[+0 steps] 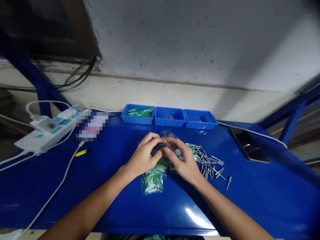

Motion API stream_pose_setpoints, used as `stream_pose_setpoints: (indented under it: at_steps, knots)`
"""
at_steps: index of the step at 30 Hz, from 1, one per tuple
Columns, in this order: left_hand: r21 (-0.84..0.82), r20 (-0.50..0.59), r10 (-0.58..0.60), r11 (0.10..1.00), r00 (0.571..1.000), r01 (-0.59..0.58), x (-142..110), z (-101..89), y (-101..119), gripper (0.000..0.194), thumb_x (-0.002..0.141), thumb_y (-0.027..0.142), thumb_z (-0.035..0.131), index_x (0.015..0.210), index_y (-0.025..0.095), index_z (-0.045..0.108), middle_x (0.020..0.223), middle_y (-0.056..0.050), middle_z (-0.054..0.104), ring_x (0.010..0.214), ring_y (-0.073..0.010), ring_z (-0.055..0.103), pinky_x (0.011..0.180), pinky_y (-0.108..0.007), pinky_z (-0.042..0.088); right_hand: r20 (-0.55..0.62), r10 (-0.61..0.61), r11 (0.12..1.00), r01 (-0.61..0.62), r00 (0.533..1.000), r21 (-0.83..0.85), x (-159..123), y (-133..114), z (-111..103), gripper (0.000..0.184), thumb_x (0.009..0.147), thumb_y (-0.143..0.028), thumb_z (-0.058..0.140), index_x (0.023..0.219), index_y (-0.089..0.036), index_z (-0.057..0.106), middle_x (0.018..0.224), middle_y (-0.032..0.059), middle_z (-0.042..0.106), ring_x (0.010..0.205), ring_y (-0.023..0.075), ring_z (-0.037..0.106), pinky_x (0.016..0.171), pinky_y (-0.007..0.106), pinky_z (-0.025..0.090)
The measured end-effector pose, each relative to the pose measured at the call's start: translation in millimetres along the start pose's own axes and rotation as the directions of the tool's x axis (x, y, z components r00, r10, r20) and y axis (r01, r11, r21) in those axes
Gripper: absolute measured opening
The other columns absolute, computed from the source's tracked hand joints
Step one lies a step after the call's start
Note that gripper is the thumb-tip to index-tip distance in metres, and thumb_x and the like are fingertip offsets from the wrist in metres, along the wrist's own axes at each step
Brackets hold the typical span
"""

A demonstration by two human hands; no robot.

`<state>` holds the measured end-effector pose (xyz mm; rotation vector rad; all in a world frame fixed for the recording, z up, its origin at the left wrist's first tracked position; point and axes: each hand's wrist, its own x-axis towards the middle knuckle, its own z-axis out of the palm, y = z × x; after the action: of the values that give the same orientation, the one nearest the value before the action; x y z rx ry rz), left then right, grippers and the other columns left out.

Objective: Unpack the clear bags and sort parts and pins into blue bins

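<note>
My left hand (147,151) and my right hand (182,158) meet over the middle of the table, fingers pinched together on a small transparent plastic bag (168,134). What lies between the fingertips is partly hidden. Under and in front of the hands rest several small plastic packets (152,183) with green and white pieces inside. Beside my right hand is a loose pile of metal pop rivets (207,163), and one rivet (228,182) lies apart from it.
Three blue bins stand along the back: a left bin (138,121) holding green pieces, a middle bin (170,122) with a few small items, and a right bin (201,124). A phone (248,145) lies right. A white power strip (47,130) and cables occupy the left.
</note>
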<state>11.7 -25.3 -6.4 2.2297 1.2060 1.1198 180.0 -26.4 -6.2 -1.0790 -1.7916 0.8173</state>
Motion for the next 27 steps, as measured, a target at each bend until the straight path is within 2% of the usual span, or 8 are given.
stream_pose_setpoints:
  at_steps: [5,9,12,15,16,19,21,27]
  knots:
    - [0.105,0.107,0.068,0.991,0.992,-0.079,-0.4,0.0,1.7,0.021,0.090,0.017,0.043,0.107,0.021,0.053,0.100,-0.005,0.059,0.094,-0.0186,0.054,0.085,-0.038,0.044,-0.102,-0.049,0.999,0.047,0.994,-0.019,-1.6,-1.7,3.4,0.023,0.084,-0.030,0.056,0.104,-0.020,0.061,0.096,0.0066,0.068,0.085,0.0191,0.063,0.077,0.034,0.050]
    - [0.367,0.069,-0.134,0.925,0.989,0.099,1.7,-5.5,-10.4,0.023,0.091,0.030,0.042,0.107,0.021,0.056,0.100,-0.005,0.062,0.094,-0.0216,0.055,0.086,-0.041,0.042,-0.359,-0.119,0.992,0.096,0.926,-0.081,2.3,-0.4,-7.2,0.012,0.085,-0.025,0.052,0.091,-0.019,0.062,0.081,0.0033,0.067,0.071,0.0163,0.063,0.065,0.030,0.050]
    - [0.577,-0.017,-0.373,0.754,0.928,0.314,2.1,-14.5,-25.1,0.035,0.088,0.041,0.044,0.108,0.016,0.058,0.104,-0.012,0.060,0.099,-0.0291,0.053,0.085,-0.045,0.041,-0.560,-0.389,0.921,0.288,0.731,-0.263,14.1,-4.0,-29.2,0.013,0.082,-0.020,0.056,0.095,-0.022,0.058,0.077,0.0008,0.064,0.064,0.0150,0.061,0.059,0.029,0.049]
    - [0.663,-0.016,-0.470,0.656,0.882,0.361,0.4,-20.6,-36.6,0.042,0.084,0.046,0.048,0.107,0.014,0.058,0.106,-0.015,0.057,0.101,-0.0345,0.052,0.082,-0.048,0.041,-0.601,-0.598,0.797,0.314,0.531,-0.515,38.1,-9.6,-49.9,0.020,0.082,-0.019,0.055,0.101,-0.024,0.055,0.083,0.0014,0.062,0.062,0.0141,0.058,0.057,0.030,0.047]
    - [0.661,-0.008,-0.474,0.658,0.880,0.361,-0.3,-20.9,-39.2,0.040,0.084,0.046,0.049,0.106,0.014,0.059,0.106,-0.015,0.057,0.101,-0.0343,0.052,0.081,-0.048,0.042,-0.545,-0.636,0.752,0.279,0.546,-0.597,47.0,-10.0,-53.6,0.019,0.083,-0.019,0.053,0.101,-0.024,0.056,0.085,0.0026,0.062,0.064,0.0145,0.058,0.059,0.031,0.047]
    - [0.604,-0.006,-0.452,0.710,0.892,0.363,-1.2,-17.4,-44.8,0.028,0.084,0.039,0.052,0.100,0.016,0.057,0.103,-0.012,0.058,0.099,-0.0316,0.054,0.080,-0.045,0.042,-0.225,-0.538,0.614,0.195,0.813,-0.765,64.5,-2.7,-51.1,0.024,0.085,-0.023,0.050,0.107,-0.020,0.058,0.095,0.0099,0.061,0.083,0.0229,0.057,0.070,0.039,0.047]
    - [0.512,-0.019,-0.438,0.768,0.899,0.385,-0.6,-13.8,-48.1,0.021,0.083,0.032,0.055,0.097,0.016,0.054,0.098,-0.010,0.060,0.094,-0.0283,0.056,0.078,-0.041,0.043,-0.085,-0.370,0.572,0.154,0.925,-0.805,62.6,7.7,-40.5,0.041,0.083,-0.032,0.054,0.121,-0.018,0.052,0.106,0.0152,0.058,0.093,0.0301,0.054,0.073,0.045,0.046]
    - [-0.009,-0.118,-0.362,0.932,0.925,0.363,4.2,-8.3,-43.2,0.032,0.080,0.023,0.059,0.109,0.019,0.046,0.086,-0.002,0.060,0.068,-0.0133,0.056,0.067,-0.028,0.044,0.041,-0.171,0.810,0.164,0.984,-0.563,21.1,16.9,-10.5,0.028,0.088,-0.034,0.048,0.107,-0.018,0.060,0.098,0.0109,0.062,0.093,0.0268,0.056,0.082,0.042,0.045]
